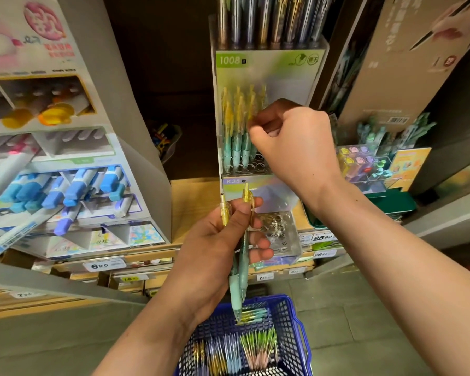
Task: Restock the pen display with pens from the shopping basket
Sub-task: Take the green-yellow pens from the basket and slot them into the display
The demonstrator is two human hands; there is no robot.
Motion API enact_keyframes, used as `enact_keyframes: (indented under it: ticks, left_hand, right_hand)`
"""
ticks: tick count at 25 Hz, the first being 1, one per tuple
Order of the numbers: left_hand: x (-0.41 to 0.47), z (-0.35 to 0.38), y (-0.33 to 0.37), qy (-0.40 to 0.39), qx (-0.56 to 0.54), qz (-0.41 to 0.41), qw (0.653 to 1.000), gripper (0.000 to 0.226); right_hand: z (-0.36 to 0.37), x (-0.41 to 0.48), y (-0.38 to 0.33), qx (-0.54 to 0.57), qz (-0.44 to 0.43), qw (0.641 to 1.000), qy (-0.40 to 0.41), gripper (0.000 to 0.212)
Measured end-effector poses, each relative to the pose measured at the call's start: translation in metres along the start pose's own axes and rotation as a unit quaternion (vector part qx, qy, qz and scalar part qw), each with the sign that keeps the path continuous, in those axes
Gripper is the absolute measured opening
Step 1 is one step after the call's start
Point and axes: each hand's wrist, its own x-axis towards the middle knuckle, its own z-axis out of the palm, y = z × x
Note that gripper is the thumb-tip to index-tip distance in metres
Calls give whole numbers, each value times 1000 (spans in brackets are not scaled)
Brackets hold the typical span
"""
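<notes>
A: Hands?
B: Two, left hand [215, 248] and right hand [293, 139].
A: Pens held?
B: Two pens [243, 256], in the left.
A: Baskets?
B: One basket [291, 321], at least four pen bundles [258, 346]. Display pens [236, 126] too bunched to count.

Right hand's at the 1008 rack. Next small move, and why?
Probably seat that pen fully and let go: the right hand seems to pinch a yellow-topped pen in the 1008 rack, empty holes show beside it, and the left hand holds spare pens ready to follow.
</notes>
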Motion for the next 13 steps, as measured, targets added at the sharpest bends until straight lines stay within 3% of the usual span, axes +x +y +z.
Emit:
enact_keyframes:
  ticks: [4,8,11,13]
  left_hand:
    - [2,2,0,-1,-2,18,1000,25]
    - [5,6,3,12,-4,51,999,28]
    - [6,8,2,15,19,75,997,35]
    - [6,8,0,17,35,83,996,35]
  right_hand:
    - [-3,-2,-3,-27,20,999,-25,19]
    - [-19,-29,-3,45,135,983,-113,41]
    - [-24,-55,-6,134,194,943,-237,31]
    - [-25,-61,-7,171,203,930,-253,23]
